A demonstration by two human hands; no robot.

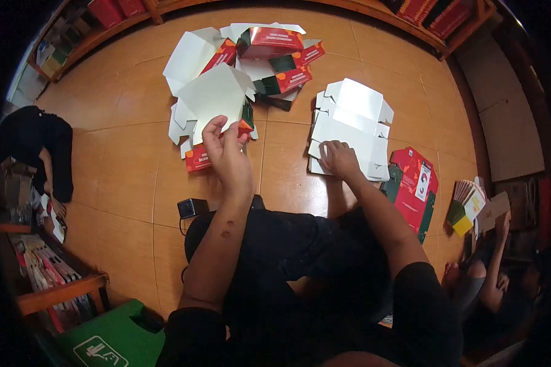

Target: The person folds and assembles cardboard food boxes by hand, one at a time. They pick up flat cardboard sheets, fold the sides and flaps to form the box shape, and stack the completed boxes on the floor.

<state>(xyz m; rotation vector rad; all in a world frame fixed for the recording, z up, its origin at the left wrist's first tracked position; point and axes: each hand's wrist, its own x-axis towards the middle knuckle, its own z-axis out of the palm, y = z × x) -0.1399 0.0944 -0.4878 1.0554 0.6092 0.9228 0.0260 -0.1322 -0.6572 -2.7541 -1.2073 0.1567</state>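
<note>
My left hand [228, 150] is raised beside a partly folded red and green carton [217, 92], whose white lid stands open. Its fingers are loosely curled and apart, close to the carton's front corner; no firm grip shows. Several more folded cartons [275, 41] with white insides lie jumbled behind it. To the right, my right hand [341, 160] rests on a stack of flat cartons [352, 125], white side up. Its fingers are bent over the left flap of the top flat carton, gripping its edge; the undersides of the fingers are hidden.
Right of the stack lies a flat red carton [413, 189], printed side up. A small black cube [193, 208] sits by my left knee. Other people are at the left [43, 153] and right [496, 281]. A green plastic item [110, 339] and shelves [98, 52] edge the tiled floor.
</note>
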